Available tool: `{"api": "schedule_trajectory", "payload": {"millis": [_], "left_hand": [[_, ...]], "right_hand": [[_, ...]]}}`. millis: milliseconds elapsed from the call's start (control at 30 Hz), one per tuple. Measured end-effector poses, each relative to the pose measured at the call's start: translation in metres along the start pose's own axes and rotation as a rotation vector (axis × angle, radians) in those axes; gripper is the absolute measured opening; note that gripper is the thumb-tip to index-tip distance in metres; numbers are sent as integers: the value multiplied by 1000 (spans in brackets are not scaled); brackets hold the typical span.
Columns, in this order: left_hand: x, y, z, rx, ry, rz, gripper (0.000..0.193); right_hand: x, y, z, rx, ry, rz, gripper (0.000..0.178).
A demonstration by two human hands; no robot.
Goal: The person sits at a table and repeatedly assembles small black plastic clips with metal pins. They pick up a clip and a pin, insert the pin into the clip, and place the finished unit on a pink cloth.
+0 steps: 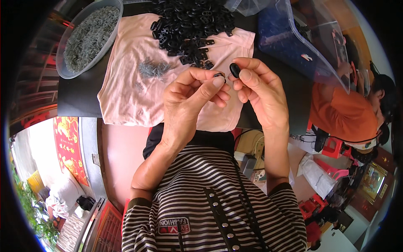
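Observation:
Over the front of a pink cloth [126, 96], both hands are raised close together. My left hand [184, 94] pinches a small black piece [219, 75] between thumb and forefinger, mostly covered by the fingertips. Between the thumb and fingers of my right hand [268, 92] is a glossy black oval plastic piece [234, 70]. The two pieces are a short gap apart. Beyond them lies a big heap of black plastic parts [191, 27], some with holes, spilling toward my hands. Left of that, a small pile of thin grey metal pins [153, 68] rests on the cloth.
A translucent tub [58, 63] full of similar grey pieces stands at the far left of the black table [79, 98]. At the far right is a clear plastic bin [310, 40] with blue inside. Another person in an orange top [348, 111] sits to the right.

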State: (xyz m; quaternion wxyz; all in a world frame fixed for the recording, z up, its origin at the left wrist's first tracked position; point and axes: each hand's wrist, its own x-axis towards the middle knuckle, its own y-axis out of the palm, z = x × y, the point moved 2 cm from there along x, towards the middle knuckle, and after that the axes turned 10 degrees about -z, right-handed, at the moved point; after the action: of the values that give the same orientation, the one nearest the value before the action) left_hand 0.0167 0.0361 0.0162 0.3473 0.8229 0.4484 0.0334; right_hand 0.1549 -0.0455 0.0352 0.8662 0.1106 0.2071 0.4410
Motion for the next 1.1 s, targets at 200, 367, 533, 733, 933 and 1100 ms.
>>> {"api": "schedule_trajectory", "payload": {"millis": [200, 367, 533, 733, 933, 1100], "left_hand": [[-2, -2, 0, -9, 13, 2, 11], [-2, -2, -1, -1, 27, -8, 11], [-2, -8, 0, 73, 95, -26, 13], [-1, -12, -1, 140, 105, -42, 16], [0, -12, 3, 37, 36, -30, 20], [1, -13, 0, 21, 26, -12, 20]], "right_hand": [[-4, 3, -2, -29, -19, -19, 25], [-7, 10, 1, -142, -128, -38, 23], [-13, 19, 2, -376, -348, -97, 19], [-14, 23, 1, -458, -460, -83, 18], [-12, 24, -2, -427, -460, -83, 18], [-13, 29, -1, -466, -507, -81, 18]]}}
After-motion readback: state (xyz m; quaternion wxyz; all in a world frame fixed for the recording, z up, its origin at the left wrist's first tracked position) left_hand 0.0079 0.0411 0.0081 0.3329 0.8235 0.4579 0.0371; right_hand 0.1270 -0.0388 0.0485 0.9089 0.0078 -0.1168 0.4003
